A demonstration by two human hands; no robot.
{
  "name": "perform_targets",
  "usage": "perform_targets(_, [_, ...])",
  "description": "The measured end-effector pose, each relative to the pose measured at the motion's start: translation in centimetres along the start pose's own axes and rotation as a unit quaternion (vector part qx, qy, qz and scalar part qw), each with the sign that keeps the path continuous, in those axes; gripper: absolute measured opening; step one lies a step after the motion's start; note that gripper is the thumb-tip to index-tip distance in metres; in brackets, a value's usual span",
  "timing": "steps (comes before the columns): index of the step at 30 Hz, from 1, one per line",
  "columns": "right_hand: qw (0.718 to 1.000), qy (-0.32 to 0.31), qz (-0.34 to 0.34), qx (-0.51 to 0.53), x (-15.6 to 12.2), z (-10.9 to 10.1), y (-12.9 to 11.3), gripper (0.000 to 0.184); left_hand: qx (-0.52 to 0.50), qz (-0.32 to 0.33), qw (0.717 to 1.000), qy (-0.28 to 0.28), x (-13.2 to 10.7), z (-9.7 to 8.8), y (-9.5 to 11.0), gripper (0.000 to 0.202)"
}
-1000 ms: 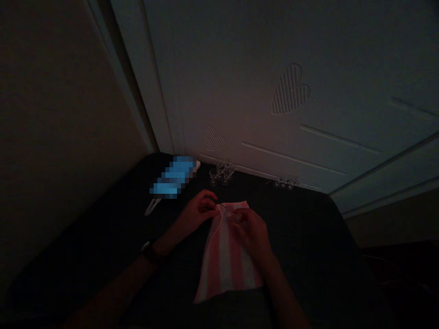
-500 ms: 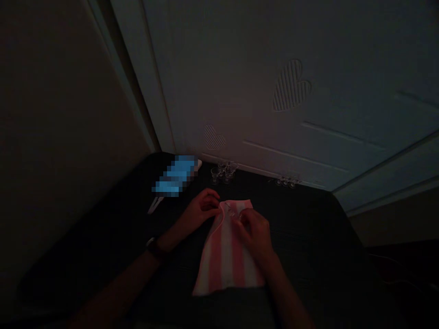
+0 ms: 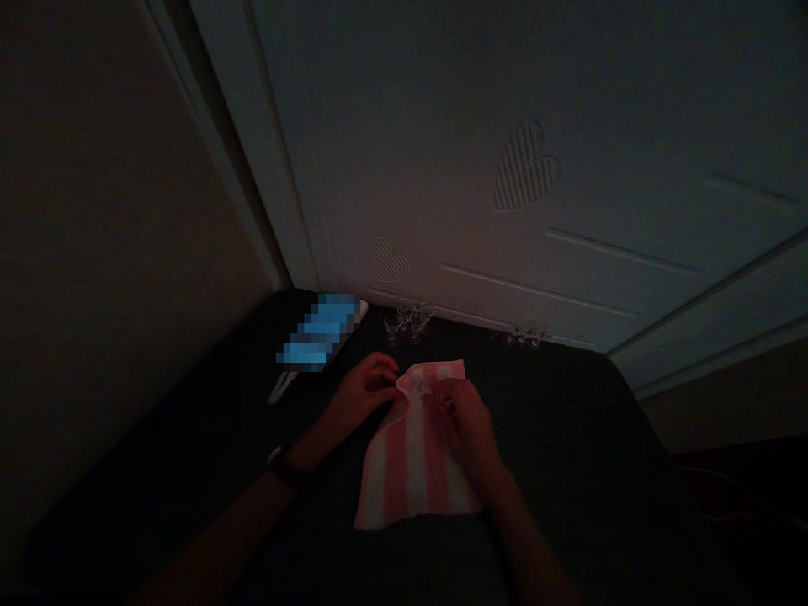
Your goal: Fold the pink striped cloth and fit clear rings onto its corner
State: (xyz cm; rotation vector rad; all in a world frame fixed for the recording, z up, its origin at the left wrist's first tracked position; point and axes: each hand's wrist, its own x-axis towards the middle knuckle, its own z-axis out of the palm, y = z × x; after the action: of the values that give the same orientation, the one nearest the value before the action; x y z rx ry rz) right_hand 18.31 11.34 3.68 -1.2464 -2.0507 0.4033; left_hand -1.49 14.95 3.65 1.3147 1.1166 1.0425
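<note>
A cloth [image 3: 395,475] with pink and white stripes lies on the dark tabletop between my hands. My left hand [image 3: 372,380] is closed on its upper left edge, which is lifted and curls inward. In my right hand [image 3: 465,417], over the upper part of the cloth, is a small clear glass [image 3: 422,390]. Its shape is faint in the dim light and partly hidden by the fingers. At the back of the table stands a group of small stemmed glasses [image 3: 409,323], several of them close together.
More small clear glass pieces [image 3: 523,338] sit at the back right, near the white panel [image 3: 442,185] with raised hearts. A device with a bright, blurred screen [image 3: 321,332] leans at the back left. The dark table [image 3: 568,471] has a wall on its left.
The cloth's upper left edge is folded further inward with my left hand. My right hand and the glass have shifted slightly left, toward that edge. The camera view has moved a little.
</note>
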Motion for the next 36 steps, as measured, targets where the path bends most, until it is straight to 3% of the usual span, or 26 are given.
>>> perform_targets(10, [0.999, -0.001, -0.014, -0.043, -0.2, -0.1, 0.5, 0.028, -0.047, -0.016, 0.998, -0.047, -0.1, -0.1, -0.2, 0.042])
perform_targets(14, [1.0, 0.005, 0.005, 0.024, -0.2, 0.3, 0.3, 0.024, -0.032, -0.021, 0.999, -0.036, -0.1, -0.1, -0.2, 0.038])
perform_targets(20, [0.986, 0.027, 0.118, 0.112, 0.0, 0.9, 0.0, 0.029, -0.019, 0.015, 1.0, -0.004, 0.0, 0.0, -0.5, 0.029])
perform_targets(24, [0.97, 0.007, 0.138, 0.199, 0.1, 0.8, -0.2, 0.034, -0.015, 0.023, 0.999, 0.021, 0.1, 0.0, -0.5, 0.026])
perform_targets(27, [0.957, 0.016, 0.153, 0.247, 0.1, 0.8, -0.2, 0.025, -0.011, 0.023, 0.999, 0.026, 0.1, -0.1, -0.5, 0.027])
perform_targets(31, [0.946, 0.038, 0.174, 0.271, 0.1, 0.9, -0.1, 0.016, -0.001, 0.024, 0.999, 0.021, 0.1, -0.1, -0.5, 0.028])
perform_targets(36, [0.947, 0.059, 0.173, 0.265, 0.2, 0.7, -0.3, 0.02, 0.004, 0.025, 1.0, 0.016, 0.1, 0.1, -0.6, 0.027])
